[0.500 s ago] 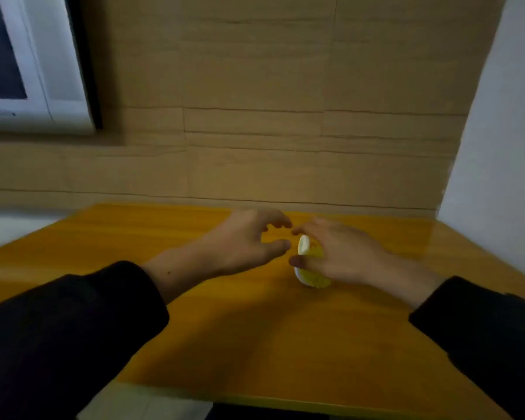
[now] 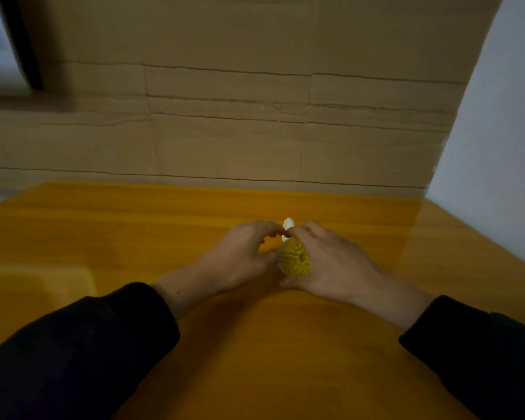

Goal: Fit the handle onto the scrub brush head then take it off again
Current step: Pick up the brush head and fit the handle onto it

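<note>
A small scrub brush head [image 2: 295, 258] with yellow bristles and a white body stands on edge on the orange table [image 2: 103, 237], bristles facing me. A white piece, the handle [image 2: 287, 225], sticks up above it; whether it is joined to the head is hidden. My right hand [image 2: 330, 262] wraps the head from the right, fingers over its top and thumb under it. My left hand [image 2: 240, 253] is at its left side, its fingertips pinching the white handle at the top and its thumb touching the head's left edge.
A cardboard sheet [image 2: 255, 116] lines the wall behind the table. A white wall [image 2: 497, 147] borders the table on the right. A window frame [image 2: 19, 56] is at the upper left. Dark sleeves cover both forearms.
My left hand has closed in from open fingers beside the brush to pinching the white handle. The brush head has turned so its yellow bristles face me. The camera has tilted down.
</note>
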